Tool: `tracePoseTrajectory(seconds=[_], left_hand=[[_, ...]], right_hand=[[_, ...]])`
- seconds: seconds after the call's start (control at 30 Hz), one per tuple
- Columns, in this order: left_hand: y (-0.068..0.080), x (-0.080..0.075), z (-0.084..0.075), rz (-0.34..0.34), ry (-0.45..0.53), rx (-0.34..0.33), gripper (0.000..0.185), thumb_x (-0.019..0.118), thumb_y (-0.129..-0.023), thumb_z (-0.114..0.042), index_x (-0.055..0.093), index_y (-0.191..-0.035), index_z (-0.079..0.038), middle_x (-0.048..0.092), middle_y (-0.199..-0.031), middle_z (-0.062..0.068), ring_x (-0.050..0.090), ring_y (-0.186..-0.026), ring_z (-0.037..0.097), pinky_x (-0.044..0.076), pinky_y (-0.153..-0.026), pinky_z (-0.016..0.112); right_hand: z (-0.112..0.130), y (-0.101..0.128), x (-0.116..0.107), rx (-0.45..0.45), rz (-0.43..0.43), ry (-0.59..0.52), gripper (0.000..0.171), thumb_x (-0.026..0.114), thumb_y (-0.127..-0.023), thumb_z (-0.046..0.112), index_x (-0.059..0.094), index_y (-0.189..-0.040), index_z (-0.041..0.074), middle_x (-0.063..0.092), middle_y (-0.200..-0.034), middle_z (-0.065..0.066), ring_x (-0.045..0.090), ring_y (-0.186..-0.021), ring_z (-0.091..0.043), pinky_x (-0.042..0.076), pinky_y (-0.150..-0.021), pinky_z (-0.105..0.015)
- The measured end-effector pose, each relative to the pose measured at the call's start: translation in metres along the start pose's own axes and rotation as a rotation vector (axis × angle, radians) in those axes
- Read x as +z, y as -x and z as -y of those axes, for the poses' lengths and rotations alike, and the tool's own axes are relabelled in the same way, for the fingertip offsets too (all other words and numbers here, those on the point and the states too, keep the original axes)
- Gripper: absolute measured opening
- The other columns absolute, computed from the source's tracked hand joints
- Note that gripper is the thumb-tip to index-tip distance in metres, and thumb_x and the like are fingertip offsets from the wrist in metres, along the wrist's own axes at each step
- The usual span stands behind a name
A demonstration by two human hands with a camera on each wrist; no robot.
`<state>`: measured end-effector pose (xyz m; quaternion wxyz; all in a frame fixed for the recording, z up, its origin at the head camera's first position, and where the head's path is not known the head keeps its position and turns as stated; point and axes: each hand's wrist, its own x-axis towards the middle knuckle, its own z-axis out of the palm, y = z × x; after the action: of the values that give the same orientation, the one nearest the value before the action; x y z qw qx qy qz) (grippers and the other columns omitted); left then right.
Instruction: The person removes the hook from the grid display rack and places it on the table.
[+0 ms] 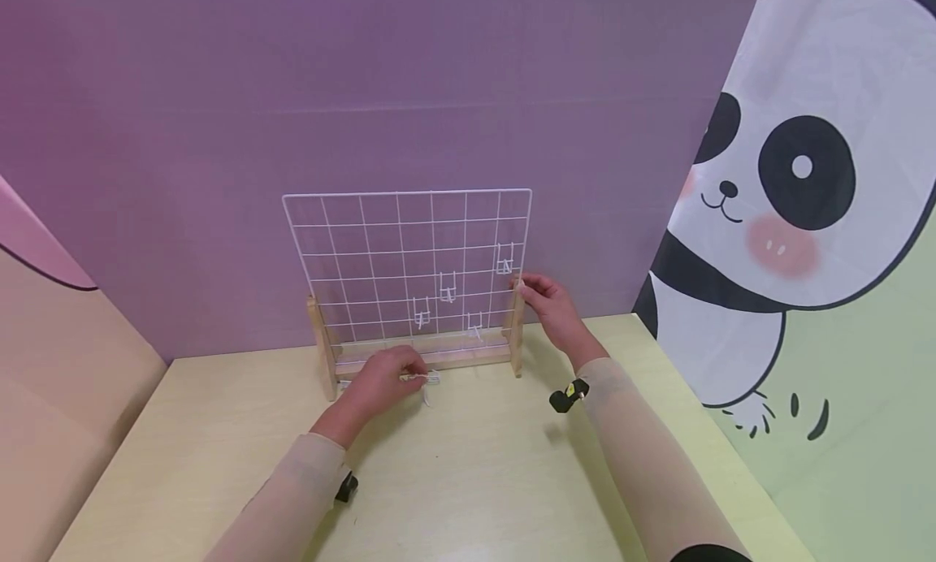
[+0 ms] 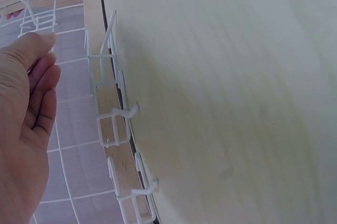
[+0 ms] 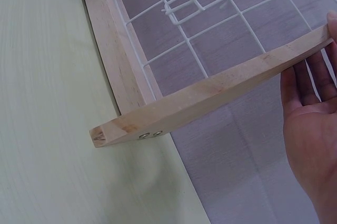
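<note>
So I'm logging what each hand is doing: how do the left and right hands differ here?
The left hand is low on the table by loose white hooks; the right hand is raised at the wooden post of the grid rack. The left reaches towards the hooks; the right rests its fingers against the post. Both wear beige sleeves.

1. You have a white wire grid panel (image 1: 405,261) standing upright in a light wooden frame (image 1: 515,335) on the desk.
2. Small white wire hooks (image 1: 430,378) lie loose at its base.

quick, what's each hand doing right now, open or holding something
Left hand: open, over the loose hooks on the table.
Right hand: open, fingers against the rack's wooden post.
</note>
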<state>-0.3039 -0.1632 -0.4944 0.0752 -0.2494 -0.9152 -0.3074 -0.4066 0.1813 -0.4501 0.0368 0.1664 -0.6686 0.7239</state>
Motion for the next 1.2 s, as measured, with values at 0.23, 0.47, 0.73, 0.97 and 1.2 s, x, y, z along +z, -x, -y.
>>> tracePoseTrajectory(seconds=[0.23,0.47,0.73,0.97,1.2], left_hand=[[-0.001,-0.003,-0.004,-0.075,0.067,-0.082,0.010,0.085,-0.098,-0.009,0.080,-0.103,-0.016,0.073,-0.102,-0.004,0.071,-0.101,0.022,0.064,-0.096,0.048],[-0.003,-0.007,-0.011,-0.232,0.075,-0.112,0.011,0.083,-0.100,-0.016,0.076,-0.106,-0.011,0.074,-0.106,0.005,0.071,-0.107,0.031,0.061,-0.096,0.052],[-0.009,-0.012,-0.019,-0.358,0.115,-0.125,0.021,0.086,-0.099,-0.017,0.074,-0.112,-0.006,0.073,-0.110,0.010,0.068,-0.107,0.033,0.059,-0.098,0.051],[-0.013,-0.012,-0.021,-0.425,0.175,-0.134,0.021,0.086,-0.098,-0.015,0.073,-0.112,-0.006,0.071,-0.112,0.011,0.068,-0.110,0.034,0.058,-0.103,0.056],[-0.016,-0.013,-0.025,-0.445,0.204,-0.122,0.028,0.087,-0.097,-0.013,0.072,-0.117,0.000,0.071,-0.116,0.014,0.069,-0.113,0.035,0.058,-0.104,0.056]], right_hand=[[-0.001,0.000,-0.002,0.007,0.004,0.010,0.028,0.069,-0.111,0.011,0.070,-0.136,-0.001,0.078,-0.122,0.002,0.067,-0.121,-0.014,0.048,-0.118,-0.036],[-0.001,0.000,-0.003,0.012,0.000,0.001,0.027,0.070,-0.110,0.012,0.072,-0.134,0.001,0.078,-0.126,-0.003,0.068,-0.122,-0.014,0.048,-0.119,-0.036],[-0.002,0.000,-0.002,0.011,0.008,-0.002,0.036,0.070,-0.110,0.012,0.066,-0.141,-0.007,0.077,-0.130,-0.007,0.067,-0.122,-0.015,0.050,-0.117,-0.035],[0.001,0.000,-0.002,0.012,0.005,0.025,0.038,0.070,-0.111,0.015,0.066,-0.142,-0.006,0.075,-0.135,-0.013,0.066,-0.124,-0.015,0.047,-0.121,-0.040],[-0.002,-0.001,-0.002,0.011,0.000,0.013,0.037,0.071,-0.110,0.013,0.067,-0.140,-0.007,0.079,-0.125,-0.001,0.068,-0.121,-0.014,0.048,-0.119,-0.038]])
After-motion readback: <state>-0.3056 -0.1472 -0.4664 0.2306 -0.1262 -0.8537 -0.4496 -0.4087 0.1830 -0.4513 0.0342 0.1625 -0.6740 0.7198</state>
